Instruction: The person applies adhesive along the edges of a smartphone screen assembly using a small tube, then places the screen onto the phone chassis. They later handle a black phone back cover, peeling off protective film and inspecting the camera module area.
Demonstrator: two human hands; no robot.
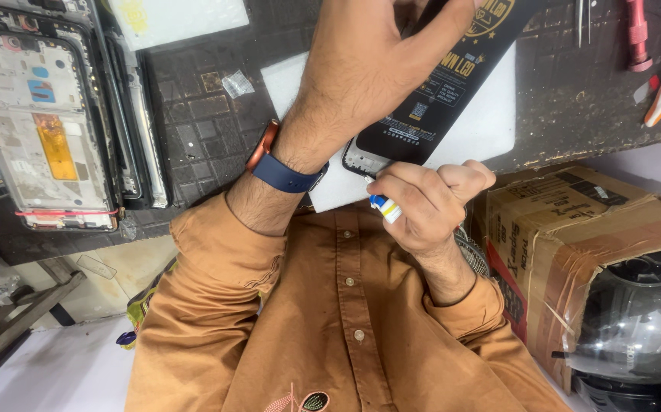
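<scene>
A phone display [453, 84] with a black printed film over it lies on a white pad [483, 130] on the dark workbench. My left hand [376, 61], with a blue-strapped watch [281, 172] on its wrist, presses down on the display and grips it from above. Fingers closed, my right hand [430, 202] holds a small white, blue and yellow tube [384, 207]. The tube's tip is at the near end of the display's frame [365, 164].
Several opened phone frames [40, 114] are stacked at the left of the bench. Tweezers [582, 19], a red tool [637, 34] and pens lie at the far right. A taped cardboard box [590, 229] and a dark glossy helmet [643, 320] sit below the bench edge on the right.
</scene>
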